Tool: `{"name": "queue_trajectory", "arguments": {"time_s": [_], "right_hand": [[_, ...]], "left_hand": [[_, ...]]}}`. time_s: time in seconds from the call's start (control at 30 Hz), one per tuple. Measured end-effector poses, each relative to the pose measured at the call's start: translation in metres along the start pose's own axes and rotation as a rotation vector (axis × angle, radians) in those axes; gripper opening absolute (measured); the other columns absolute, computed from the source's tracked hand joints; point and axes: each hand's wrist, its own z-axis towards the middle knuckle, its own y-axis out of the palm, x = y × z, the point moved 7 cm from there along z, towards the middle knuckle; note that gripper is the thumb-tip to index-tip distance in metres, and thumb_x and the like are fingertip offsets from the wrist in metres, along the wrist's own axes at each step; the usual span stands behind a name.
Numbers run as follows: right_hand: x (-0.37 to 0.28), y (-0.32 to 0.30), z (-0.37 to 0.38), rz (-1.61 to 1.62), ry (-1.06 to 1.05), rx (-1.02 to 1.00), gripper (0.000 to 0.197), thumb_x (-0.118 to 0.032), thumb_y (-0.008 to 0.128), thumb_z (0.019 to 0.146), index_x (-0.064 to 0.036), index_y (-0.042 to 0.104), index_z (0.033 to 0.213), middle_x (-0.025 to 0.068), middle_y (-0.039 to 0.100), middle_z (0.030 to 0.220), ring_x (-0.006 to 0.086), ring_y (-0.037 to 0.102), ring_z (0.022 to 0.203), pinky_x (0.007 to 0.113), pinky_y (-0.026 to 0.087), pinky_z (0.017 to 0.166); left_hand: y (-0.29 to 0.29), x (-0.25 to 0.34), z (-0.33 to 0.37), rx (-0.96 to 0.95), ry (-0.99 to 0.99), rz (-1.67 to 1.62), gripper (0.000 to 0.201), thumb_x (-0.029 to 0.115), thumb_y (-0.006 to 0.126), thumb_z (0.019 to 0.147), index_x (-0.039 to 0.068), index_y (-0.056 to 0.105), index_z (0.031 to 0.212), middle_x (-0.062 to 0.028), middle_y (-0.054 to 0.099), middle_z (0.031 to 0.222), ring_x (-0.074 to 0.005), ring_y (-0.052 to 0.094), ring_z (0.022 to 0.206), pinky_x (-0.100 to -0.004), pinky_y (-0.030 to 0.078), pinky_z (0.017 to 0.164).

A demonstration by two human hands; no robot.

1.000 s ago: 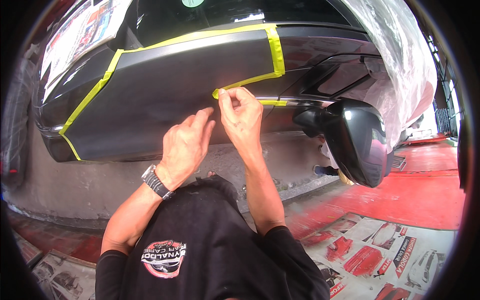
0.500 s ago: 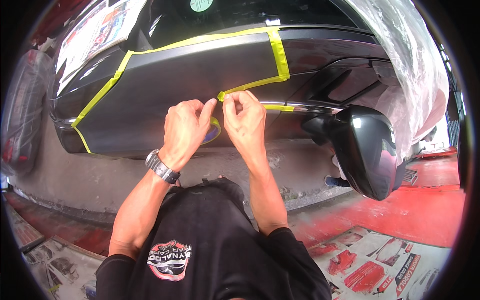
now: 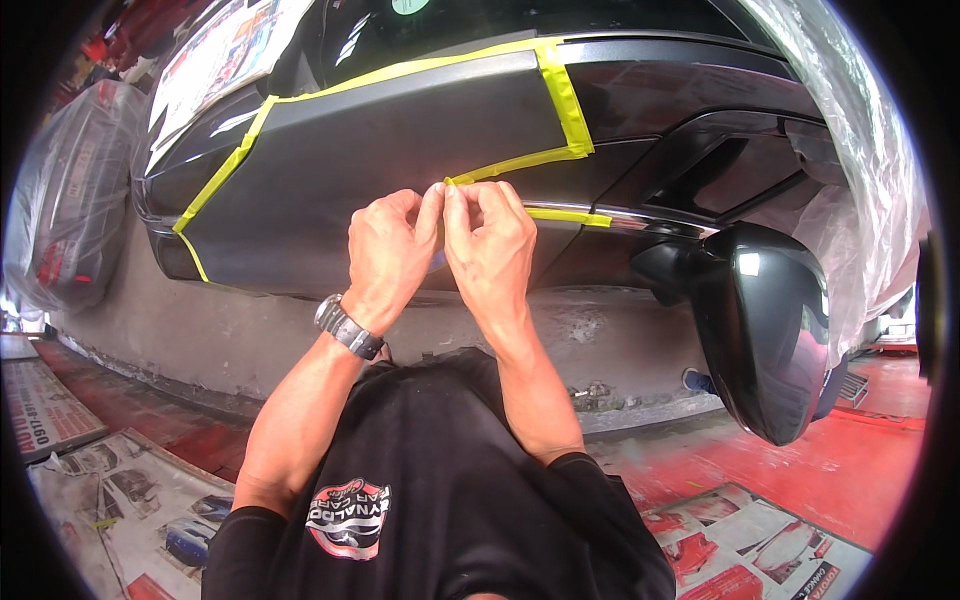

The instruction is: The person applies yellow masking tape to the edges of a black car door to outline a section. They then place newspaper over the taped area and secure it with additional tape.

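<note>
My left hand [image 3: 388, 250] and my right hand [image 3: 490, 245] meet at the lower edge of a matte dark car panel [image 3: 340, 180], each pinching at the end of a yellow-green masking tape strip [image 3: 525, 161]. Their fingertips almost touch, and the strip runs from them to the right along the panel. More of this tape frames the panel's top, left and right edges. A separate lower strip [image 3: 565, 215] lies along the chrome trim, partly behind my right hand. The tape roll [image 3: 437, 261] shows only as a sliver of blue between my wrists.
At the right a black side mirror [image 3: 765, 330] juts out, with clear plastic sheeting [image 3: 870, 180] hanging beyond it. A plastic-covered car part [image 3: 80, 200] stands at the far left. Paper sheets [image 3: 225, 65] lie on the car. Printed boards [image 3: 770, 545] rest on the floor behind me.
The view has shifted slightly, so the mirror appears lower and further right. My fingers have drawn closer together at the tape's end, and the roll is now mostly hidden.
</note>
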Motion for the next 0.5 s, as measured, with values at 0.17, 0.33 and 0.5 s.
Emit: {"name": "queue_trajectory", "arguments": {"time_s": [0.17, 0.33, 0.5], "right_hand": [[0.001, 0.001, 0.001, -0.039, -0.015, 0.071, 0.014, -0.008, 0.072, 0.094, 0.0017, 0.065, 0.086, 0.0137, 0.066, 0.081, 0.0279, 0.065, 0.066, 0.04, 0.051, 0.062], [0.005, 0.003, -0.001, -0.013, 0.029, 0.097, 0.016, -0.007, 0.071, 0.094, 0.0021, 0.064, 0.083, 0.0137, 0.066, 0.078, 0.0268, 0.065, 0.066, 0.039, 0.051, 0.062], [0.009, 0.005, -0.001, 0.053, 0.026, 0.108, 0.016, -0.006, 0.071, 0.093, 0.0022, 0.061, 0.083, 0.0155, 0.064, 0.078, 0.034, 0.063, 0.066, 0.044, 0.05, 0.062]], "left_hand": [[0.001, 0.003, 0.002, -0.021, -0.033, -0.065, 0.043, 0.037, 0.07, 0.098, -0.001, 0.075, 0.08, -0.0166, 0.069, 0.063, -0.0244, 0.066, 0.053, -0.039, 0.051, 0.055], [0.0, 0.005, 0.002, -0.025, -0.007, -0.057, 0.04, 0.035, 0.07, 0.098, -0.001, 0.076, 0.084, -0.0156, 0.069, 0.063, -0.0225, 0.067, 0.053, -0.0376, 0.051, 0.055], [0.001, 0.002, 0.003, -0.01, 0.05, -0.042, 0.039, 0.031, 0.07, 0.101, -0.003, 0.074, 0.083, -0.0077, 0.065, 0.059, -0.0055, 0.051, 0.054, -0.0291, 0.043, 0.051]]}}
